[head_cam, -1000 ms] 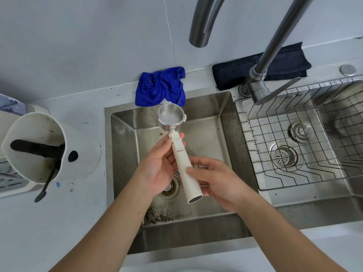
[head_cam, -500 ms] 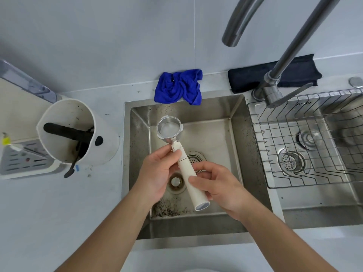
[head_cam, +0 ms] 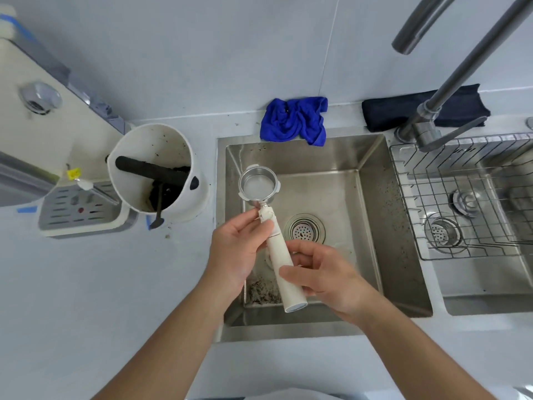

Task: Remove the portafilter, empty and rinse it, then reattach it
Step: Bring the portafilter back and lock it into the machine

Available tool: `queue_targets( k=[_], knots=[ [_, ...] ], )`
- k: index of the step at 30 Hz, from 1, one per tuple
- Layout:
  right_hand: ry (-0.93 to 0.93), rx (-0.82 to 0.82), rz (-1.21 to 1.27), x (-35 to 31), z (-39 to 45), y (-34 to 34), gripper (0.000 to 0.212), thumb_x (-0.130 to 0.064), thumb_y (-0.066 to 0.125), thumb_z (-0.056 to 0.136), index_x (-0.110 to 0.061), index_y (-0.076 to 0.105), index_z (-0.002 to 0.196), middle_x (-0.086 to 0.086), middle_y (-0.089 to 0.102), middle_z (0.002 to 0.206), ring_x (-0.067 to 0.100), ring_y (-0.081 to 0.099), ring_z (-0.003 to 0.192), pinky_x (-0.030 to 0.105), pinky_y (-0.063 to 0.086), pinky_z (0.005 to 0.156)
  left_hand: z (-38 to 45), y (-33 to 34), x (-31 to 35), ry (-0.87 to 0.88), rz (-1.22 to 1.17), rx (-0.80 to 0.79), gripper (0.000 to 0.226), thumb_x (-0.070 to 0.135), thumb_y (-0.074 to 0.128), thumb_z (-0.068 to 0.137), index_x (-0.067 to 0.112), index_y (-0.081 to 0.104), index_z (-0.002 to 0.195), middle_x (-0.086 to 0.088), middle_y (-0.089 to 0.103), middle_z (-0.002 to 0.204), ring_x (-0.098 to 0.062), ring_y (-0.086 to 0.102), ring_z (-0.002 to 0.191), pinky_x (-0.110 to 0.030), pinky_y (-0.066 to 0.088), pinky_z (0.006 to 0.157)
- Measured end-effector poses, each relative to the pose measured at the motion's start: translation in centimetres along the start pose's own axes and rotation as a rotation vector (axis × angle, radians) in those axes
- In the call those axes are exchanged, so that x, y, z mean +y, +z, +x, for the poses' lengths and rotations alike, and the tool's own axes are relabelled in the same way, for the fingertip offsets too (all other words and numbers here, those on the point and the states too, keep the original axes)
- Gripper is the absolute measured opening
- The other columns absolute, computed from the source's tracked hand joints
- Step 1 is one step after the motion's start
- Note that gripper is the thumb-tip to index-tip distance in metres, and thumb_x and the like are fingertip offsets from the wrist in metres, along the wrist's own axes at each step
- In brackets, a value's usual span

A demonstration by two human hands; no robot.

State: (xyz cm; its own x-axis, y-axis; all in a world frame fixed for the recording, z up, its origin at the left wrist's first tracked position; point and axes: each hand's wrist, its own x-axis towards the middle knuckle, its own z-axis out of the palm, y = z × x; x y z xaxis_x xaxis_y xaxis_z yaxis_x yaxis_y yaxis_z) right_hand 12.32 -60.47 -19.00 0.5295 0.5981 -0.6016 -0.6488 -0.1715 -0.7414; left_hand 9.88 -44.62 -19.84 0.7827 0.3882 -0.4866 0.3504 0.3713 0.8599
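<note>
Both hands hold the portafilter (head_cam: 271, 226) over the left sink basin (head_cam: 369, 226). The left hand (head_cam: 239, 249) pinches the neck of the cream handle just below the metal basket, fingers curled around it; the right hand (head_cam: 323, 275) grips the handle lower down, near its butt end, thumb laid across the top. The basket faces upward and looks empty and clean — it sits just beyond the left hand's fingertips, above the basin's far-left corner.

Under the hands, dark coffee grounds (head_cam: 264, 291) lie scattered on the basin floor, and a round drain strainer (head_cam: 304, 230) shows just past the right hand. Beyond the hands, a crumpled blue cloth (head_cam: 294, 119) hangs at the basin's back edge. Left of the left hand, on the counter (head_cam: 86, 298), stands a white knock box (head_cam: 158, 171) with a black bar across it — grounds cling inside. To the right of the right hand, a wire rack (head_cam: 467, 197) sits in the second basin, with the faucet (head_cam: 432, 125) and a folded dark towel (head_cam: 403, 111) behind it.
</note>
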Motion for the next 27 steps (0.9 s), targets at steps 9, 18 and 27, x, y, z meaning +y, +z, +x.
queue_targets(
  k=[9,18,27],
  knots=[
    [0.011,0.023,0.022,2.2,0.3,6.5,0.045,-0.011,0.070,0.072,-0.014,0.061,0.116,0.012,0.064,0.088,0.016,0.065,0.072,0.026,0.052,0.060,-1.7,-6.5,1.1,0.007,0.130,-0.116,0.033,0.000,0.068,0.084,0.014,0.069,0.114,-0.004,0.077,0.102,-0.015,0.070,0.097,-0.031,0.057,0.086],
    [-0.008,0.048,0.019,4.3,0.1,11.7,0.040,-0.008,0.069,0.074,-0.019,0.064,0.112,0.012,0.063,0.088,0.022,0.062,0.078,0.035,0.051,0.068,-3.5,-12.0,2.2,0.039,0.234,-0.218,0.037,0.005,0.070,0.084,0.011,0.067,0.120,0.000,0.077,0.100,-0.013,0.071,0.097,-0.033,0.056,0.089],
    [0.000,-0.007,-0.041,5.3,0.8,17.6,0.040,-0.008,0.070,0.072,-0.017,0.062,0.110,0.018,0.061,0.092,0.022,0.062,0.082,0.023,0.051,0.062,-5.4,-18.6,2.9,0.071,0.249,-0.238,0.036,-0.001,0.069,0.083,0.031,0.069,0.100,0.008,0.078,0.093,-0.009,0.072,0.090,-0.031,0.057,0.085]
  ],
)
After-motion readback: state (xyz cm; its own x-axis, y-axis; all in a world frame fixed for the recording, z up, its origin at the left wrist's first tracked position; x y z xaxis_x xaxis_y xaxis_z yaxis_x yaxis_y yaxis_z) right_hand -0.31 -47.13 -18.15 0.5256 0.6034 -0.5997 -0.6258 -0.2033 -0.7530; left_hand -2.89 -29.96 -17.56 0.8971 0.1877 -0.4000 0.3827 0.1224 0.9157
